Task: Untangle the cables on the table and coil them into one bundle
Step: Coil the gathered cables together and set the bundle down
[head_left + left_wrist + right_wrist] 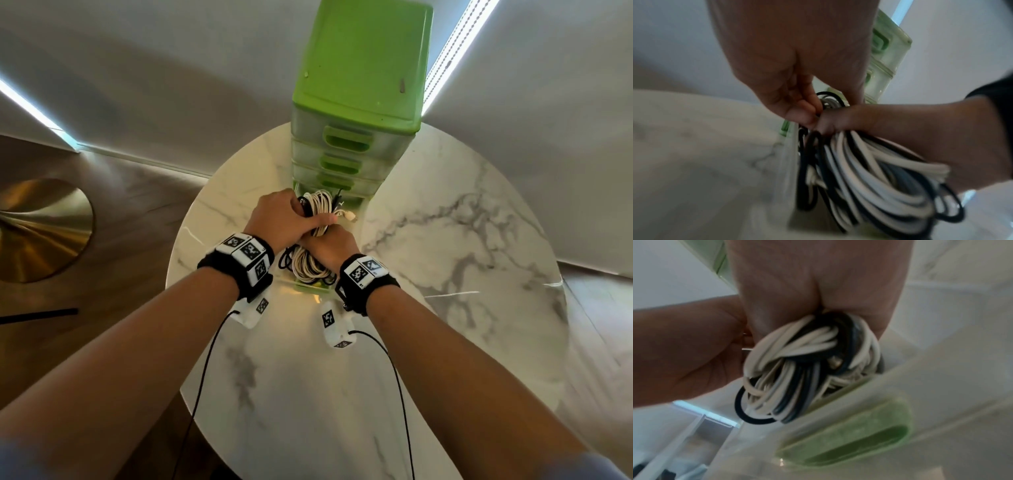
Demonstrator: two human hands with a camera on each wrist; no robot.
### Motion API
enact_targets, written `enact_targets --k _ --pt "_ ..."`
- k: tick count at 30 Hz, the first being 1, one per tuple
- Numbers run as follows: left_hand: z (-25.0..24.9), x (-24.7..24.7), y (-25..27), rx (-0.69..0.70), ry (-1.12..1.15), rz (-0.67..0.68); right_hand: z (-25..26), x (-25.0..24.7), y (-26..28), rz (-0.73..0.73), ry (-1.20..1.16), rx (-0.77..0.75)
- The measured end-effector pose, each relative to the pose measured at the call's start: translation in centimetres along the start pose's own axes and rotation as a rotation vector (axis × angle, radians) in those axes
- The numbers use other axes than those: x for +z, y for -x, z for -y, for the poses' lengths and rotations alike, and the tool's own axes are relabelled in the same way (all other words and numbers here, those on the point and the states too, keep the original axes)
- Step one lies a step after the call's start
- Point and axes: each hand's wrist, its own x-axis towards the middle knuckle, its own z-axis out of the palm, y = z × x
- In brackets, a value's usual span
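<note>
A coiled bundle of white and black cables (pixel 313 236) is held over the pulled-out bottom drawer (pixel 310 286) of a green drawer unit. My left hand (pixel 286 219) grips the bundle's upper middle, thumb across the strands. Just below it, my right hand (pixel 329 248) is wrapped round the bundle. In the left wrist view the coils (pixel 869 175) hang below both hands. The right wrist view shows the looped bundle (pixel 807 363) clasped by my right hand (pixel 818 288), above the drawer's green handle (pixel 849 441). A white plug end (pixel 349 215) sticks out to the right.
The tall green drawer unit (pixel 359 85) stands at the far side of the round marble table (pixel 462 240). Black wrist-camera leads (pixel 205 370) run across the near tabletop. A brass round base (pixel 41 229) sits on the floor at the left.
</note>
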Motion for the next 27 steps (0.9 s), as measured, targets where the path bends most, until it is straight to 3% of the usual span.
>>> enact_targets --k 4,10,15,18,22,27 --pt "-1.0 -0.2 -0.9 -0.028 -0.142 0.066 0.1 -0.1 0.1 0.022 0.056 -0.049" --pt "-1.8 1.1 -1.5 0.042 -0.325 0.063 -0.4 -0.2 2.4 -0.131 0.102 0.034" --pt "-2.4 1.8 -1.9 0.095 -0.414 0.076 -1.2 -0.5 4.9 -0.353 0.031 -0.148" --pt "-2.5 1.9 -1.8 0.156 -0.436 0.102 -1.6 -1.3 4.5 -0.236 0.086 -0.229" --pt "-1.7 1.1 -2.0 0.244 -0.27 0.175 -2.0 -2.4 2.8 -0.023 0.24 -0.21" --pt "0.6 -0.9 -2.1 0.303 -0.148 0.28 -1.7 -3.5 2.0 0.078 0.37 -0.181"
